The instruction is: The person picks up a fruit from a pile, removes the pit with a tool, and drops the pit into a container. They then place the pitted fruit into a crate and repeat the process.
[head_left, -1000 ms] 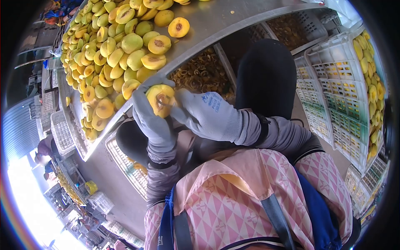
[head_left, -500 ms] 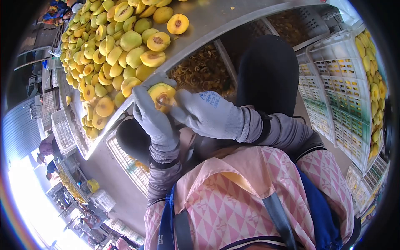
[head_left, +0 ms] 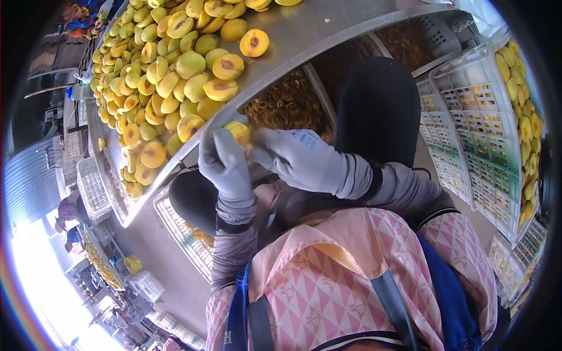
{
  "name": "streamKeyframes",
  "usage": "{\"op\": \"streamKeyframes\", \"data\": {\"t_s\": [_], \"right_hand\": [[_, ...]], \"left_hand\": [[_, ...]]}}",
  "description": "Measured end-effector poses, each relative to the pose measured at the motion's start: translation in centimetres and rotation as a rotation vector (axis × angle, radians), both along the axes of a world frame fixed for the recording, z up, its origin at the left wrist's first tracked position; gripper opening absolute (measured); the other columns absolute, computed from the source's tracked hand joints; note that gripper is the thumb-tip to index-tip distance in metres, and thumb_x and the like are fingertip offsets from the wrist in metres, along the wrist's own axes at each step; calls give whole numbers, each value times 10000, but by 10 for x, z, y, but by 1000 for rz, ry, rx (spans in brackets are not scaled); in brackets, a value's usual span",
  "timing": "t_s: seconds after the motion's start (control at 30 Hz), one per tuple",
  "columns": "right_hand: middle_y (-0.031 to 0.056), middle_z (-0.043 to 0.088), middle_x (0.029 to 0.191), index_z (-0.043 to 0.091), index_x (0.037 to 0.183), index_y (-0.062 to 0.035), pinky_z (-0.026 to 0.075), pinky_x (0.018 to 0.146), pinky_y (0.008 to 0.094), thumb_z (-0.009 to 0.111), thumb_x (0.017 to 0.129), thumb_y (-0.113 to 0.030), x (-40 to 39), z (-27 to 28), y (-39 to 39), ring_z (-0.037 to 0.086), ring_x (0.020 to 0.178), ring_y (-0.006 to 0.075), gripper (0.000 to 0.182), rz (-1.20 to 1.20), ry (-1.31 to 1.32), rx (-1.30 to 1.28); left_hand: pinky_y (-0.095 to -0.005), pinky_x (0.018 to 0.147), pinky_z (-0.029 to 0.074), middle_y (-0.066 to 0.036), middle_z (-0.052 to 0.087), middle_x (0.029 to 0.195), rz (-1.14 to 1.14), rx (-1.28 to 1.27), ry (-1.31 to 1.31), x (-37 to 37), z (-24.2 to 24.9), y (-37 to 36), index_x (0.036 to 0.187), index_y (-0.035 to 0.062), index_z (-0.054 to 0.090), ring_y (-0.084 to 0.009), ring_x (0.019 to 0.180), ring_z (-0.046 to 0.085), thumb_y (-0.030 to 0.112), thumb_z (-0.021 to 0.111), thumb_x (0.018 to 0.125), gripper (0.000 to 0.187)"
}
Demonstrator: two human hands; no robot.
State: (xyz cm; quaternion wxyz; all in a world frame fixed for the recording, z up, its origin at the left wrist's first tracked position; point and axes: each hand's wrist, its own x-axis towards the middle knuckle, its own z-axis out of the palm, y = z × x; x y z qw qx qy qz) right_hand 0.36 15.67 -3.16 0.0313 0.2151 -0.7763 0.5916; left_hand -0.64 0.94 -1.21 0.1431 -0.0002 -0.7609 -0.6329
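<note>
In a grey-white glove, my left hand [head_left: 226, 164] is closed around a yellow peach half [head_left: 238, 133], just off the table's front edge. Only part of the fruit shows between the fingers. My right hand [head_left: 307, 162], gloved alike, is closed right beside it, fingertips at the fruit. Whatever those right fingers hold is hidden. Many peach halves [head_left: 190, 64] lie heaped on the metal table [head_left: 295, 44] beyond my hands, some with the reddish cut face up. Below the table edge, a bin of brown peelings or pit scraps [head_left: 287, 105] sits near my hands.
White plastic crates [head_left: 474, 117] with peach halves stand stacked at the right. Another crate [head_left: 184, 225] is on the floor by my left knee. More scraps [head_left: 404, 44] fill a basket under the table. Other people [head_left: 70, 213] are at the far left.
My left hand has turned, so the peach half's cut face, plainly seen before, is now mostly hidden. Both hands stay close together. The view has shifted slightly.
</note>
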Motion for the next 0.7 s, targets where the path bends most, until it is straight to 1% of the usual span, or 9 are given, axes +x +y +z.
{"op": "streamKeyframes", "data": {"t_s": [0.1, 0.2, 0.23, 0.33, 0.4, 0.47, 0.53, 0.57, 0.7], "right_hand": [[66, 667, 802, 594, 1048, -9, 507, 648, 419, 541, 1058, -308, 3, -6, 0, 641, 707, 224, 304, 87, -123, -23], [212, 667, 885, 638, 1114, -40, 521, 697, 392, 549, 1025, -244, -6, -14, -4, 665, 766, 314, 239, 213, -314, -267], [124, 670, 862, 664, 1128, -35, 509, 700, 328, 544, 1036, -258, -7, -10, -2, 619, 733, 167, 270, 277, -406, -398], [24, 644, 869, 674, 1133, -27, 479, 678, 285, 557, 1044, -296, -4, 15, 13, 536, 736, 80, 306, 363, -854, -533], [-6, 634, 858, 677, 1108, -29, 471, 672, 271, 557, 1046, -321, -3, 15, 17, 534, 730, 72, 322, 404, -873, -526], [-16, 622, 828, 674, 1090, -31, 465, 663, 269, 560, 1045, -339, -5, 10, 18, 534, 721, 71, 332, 413, -806, -424], [-5, 607, 778, 666, 1079, -34, 461, 651, 278, 565, 1041, -349, -6, -3, 17, 537, 710, 79, 333, 385, -664, -226], [54, 634, 734, 652, 1031, -46, 492, 626, 331, 594, 1018, -369, -3, 4, 18, 627, 682, 159, 328, 293, -507, -110], [144, 697, 812, 592, 925, -74, 535, 634, 476, 622, 976, -334, 7, -15, 10, 688, 749, 367, 267, 63, -53, 308]], "left_hand": [[-242, 748, 531, -123, 728, 1000, 31, -32, -21, 2, -2, 1, 1183, -63, 661, -142, 864, 663, 205, 481, 1056, 347], [-262, 771, 530, -109, 729, 984, -6, -280, 26, -4, -5, 0, 1150, -45, 670, -162, 862, 663, 180, 511, 1040, 297], [-273, 781, 530, -108, 728, 976, -20, -263, 10, -5, -4, 0, 1140, -40, 671, -171, 864, 665, 175, 517, 1035, 285], [-309, 813, 531, -110, 727, 949, -32, 58, -140, -3, 4, 2, 1115, -28, 669, -200, 874, 671, 161, 530, 1019, 254], [-328, 824, 532, -123, 724, 966, 23, 109, -113, -3, -9, -15, 1108, -40, 664, -205, 879, 672, 196, 505, 1030, 295], [-342, 834, 533, -132, 721, 991, 63, -192, 41, -1, -6, -37, 1113, -49, 659, -211, 885, 672, 229, 486, 1045, 334], [-347, 845, 535, -132, 717, 1016, 131, -703, 233, 19, 5, -74, 1125, -54, 659, -216, 890, 670, 262, 463, 1065, 377], [-348, 852, 536, -130, 715, 1025, 203, -886, 295, 31, 9, -97, 1129, -56, 661, -217, 893, 668, 281, 448, 1076, 401], [-326, 816, 557, -116, 714, 1030, 507, -384, -93, 85, 50, -190, 1136, -41, 672, -186, 904, 669, 298, 544, 1046, 374]]}}
